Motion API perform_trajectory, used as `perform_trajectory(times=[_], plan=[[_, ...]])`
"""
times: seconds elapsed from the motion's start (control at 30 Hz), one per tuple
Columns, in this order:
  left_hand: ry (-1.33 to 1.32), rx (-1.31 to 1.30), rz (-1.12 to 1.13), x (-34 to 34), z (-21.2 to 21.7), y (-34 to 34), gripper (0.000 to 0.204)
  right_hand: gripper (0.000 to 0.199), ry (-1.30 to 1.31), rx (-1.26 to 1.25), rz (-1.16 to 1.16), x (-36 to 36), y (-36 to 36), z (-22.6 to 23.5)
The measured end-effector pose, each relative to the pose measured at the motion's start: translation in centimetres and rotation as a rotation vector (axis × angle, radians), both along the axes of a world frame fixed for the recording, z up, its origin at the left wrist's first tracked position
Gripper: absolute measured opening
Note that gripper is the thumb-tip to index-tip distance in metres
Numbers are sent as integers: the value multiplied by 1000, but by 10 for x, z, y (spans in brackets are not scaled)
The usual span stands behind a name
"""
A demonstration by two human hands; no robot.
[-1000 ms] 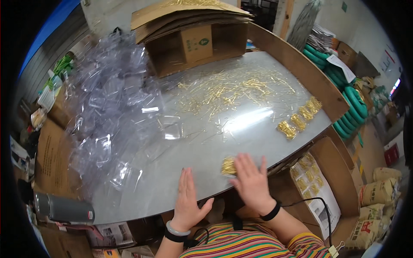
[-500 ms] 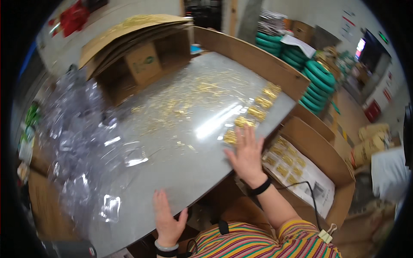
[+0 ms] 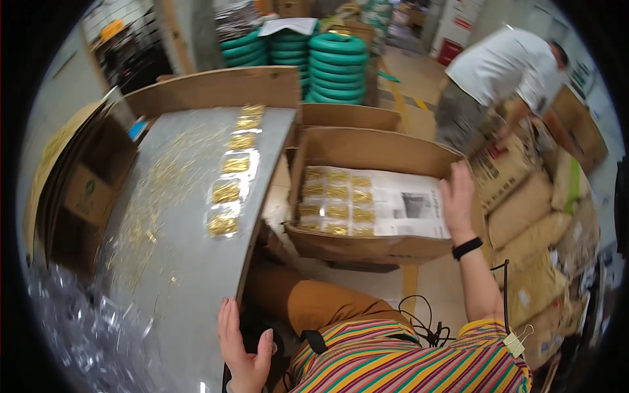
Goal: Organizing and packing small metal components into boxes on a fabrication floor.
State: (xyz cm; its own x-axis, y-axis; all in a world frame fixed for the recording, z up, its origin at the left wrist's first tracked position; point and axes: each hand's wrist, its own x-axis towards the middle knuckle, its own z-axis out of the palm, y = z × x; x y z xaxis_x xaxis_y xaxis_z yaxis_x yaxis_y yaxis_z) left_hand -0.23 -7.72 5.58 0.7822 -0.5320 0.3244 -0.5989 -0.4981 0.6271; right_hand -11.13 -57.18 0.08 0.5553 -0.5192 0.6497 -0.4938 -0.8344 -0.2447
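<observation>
My right hand [image 3: 460,200] is at the right wall of an open cardboard box [image 3: 386,247], fingers stretched upward with nothing in them. Whether it touches the wall I cannot tell. Inside the box, rows of small clear packs of gold-coloured thin pieces [image 3: 337,191] lie on a printed white sheet [image 3: 393,219]. Nearer me, my left hand [image 3: 244,347] is beside the table's edge, empty, its thumb apart from the fingers. A line of similar clear packs [image 3: 236,163] runs along the right side of the grey table [image 3: 190,275].
Loose gold pieces [image 3: 157,183] are scattered on the table, and crumpled clear plastic bags [image 3: 85,327] heap at its near left. Green coils [image 3: 337,69] stand behind. A co-worker in a white shirt [image 3: 498,65] bends over stacked sacks [image 3: 524,209] at right.
The view has turned right, bringing the box and the co-worker into sight. My right hand has left the packs on the table and moved over to the box. My left hand stays by the table edge.
</observation>
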Motion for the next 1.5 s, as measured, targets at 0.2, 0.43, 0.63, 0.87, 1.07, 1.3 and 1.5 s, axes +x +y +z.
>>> perform_trajectory(times=[0.2, 0.43, 0.63, 0.87, 1.07, 1.3, 1.5], plan=[[575, -243, -144, 27, -45, -57, 60, 57, -520, 341, -785, -207, -126, -109], [1167, -266, 1, 46, -90, -128, 52, 31, -79, 1064, -932, -358, -100, -407], [1559, -409, 163, 66, -114, -187, 51, 49, -580, 2069, -573, -185, 20, -497], [1634, -433, 130, 78, -134, -222, 61, 66, -863, 2053, -588, -142, -2, -462], [1641, -506, 247, 92, -154, -237, 43, 71, -965, 2048, -640, -173, -20, -485], [1657, -537, 254, 99, -151, -237, 43, 72, -941, 2021, -693, -196, -50, -468], [1567, -504, 308, 106, -151, -234, 32, 72, -957, 2036, -628, -177, -68, -456]])
